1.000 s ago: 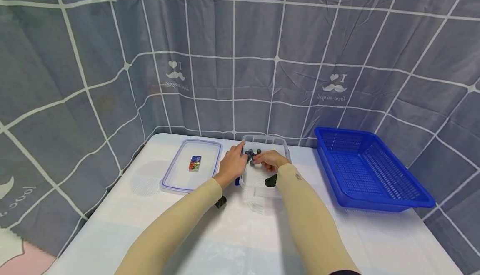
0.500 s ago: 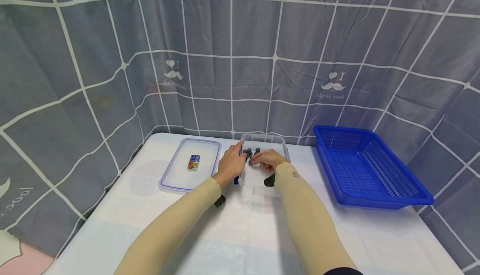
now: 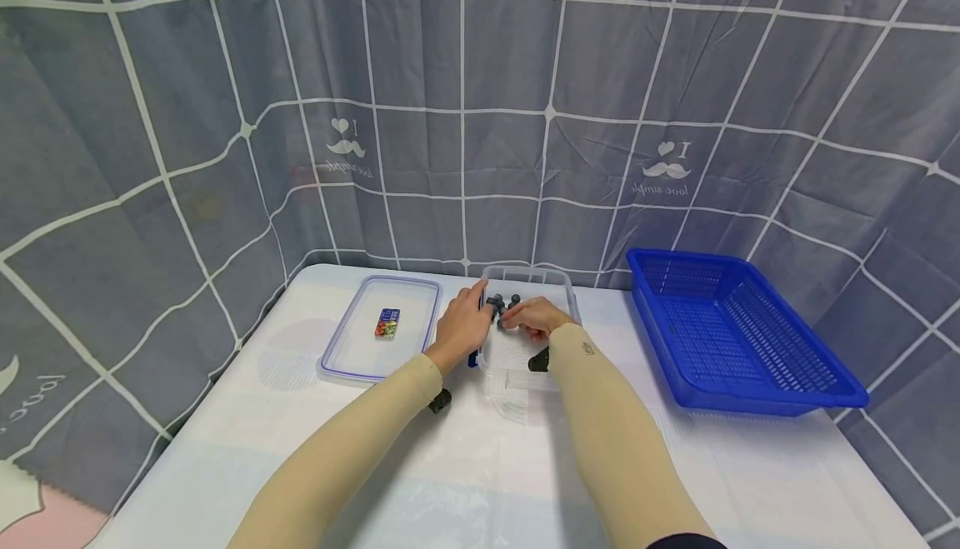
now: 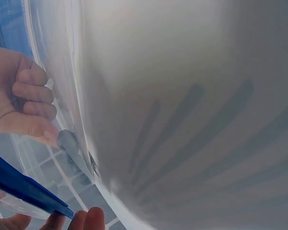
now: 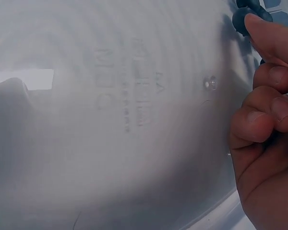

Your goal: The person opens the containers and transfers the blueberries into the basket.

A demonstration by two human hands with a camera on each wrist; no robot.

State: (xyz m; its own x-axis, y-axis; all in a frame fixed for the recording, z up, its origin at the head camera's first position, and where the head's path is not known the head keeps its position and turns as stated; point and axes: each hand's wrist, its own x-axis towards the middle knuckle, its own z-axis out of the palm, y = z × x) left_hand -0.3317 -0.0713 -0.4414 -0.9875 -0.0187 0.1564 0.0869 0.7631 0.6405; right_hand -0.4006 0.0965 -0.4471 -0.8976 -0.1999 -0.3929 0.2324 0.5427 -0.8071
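A clear plastic box (image 3: 517, 372) with its lid off stands at the table's middle. My left hand (image 3: 461, 328) grips its left wall; in the left wrist view, left fingertips (image 4: 92, 218) lie beside a blue side latch (image 4: 31, 191). Inside the box, my right hand (image 3: 538, 316) pinches a dark blue-grey, round-ended knobby piece (image 5: 242, 21) between thumb and curled index finger. Similar small dark pieces (image 3: 498, 302) cluster by the box's left wall, partly hidden by both hands. Through the wall, the left wrist view shows a grey rounded end (image 4: 67, 139) at the right thumb tip.
Left of the box lies its clear lid (image 3: 352, 349), edged in blue-violet, with a colourful label (image 3: 387, 324). A blue slotted plastic basket (image 3: 738, 403) stands on the right. A grey checked curtain (image 3: 510, 157) hangs behind the white-covered table (image 3: 465, 482).
The head view has shifted very slightly. Both hands stay in nearly the same places at the box, with the right fingers still among the dark pieces.
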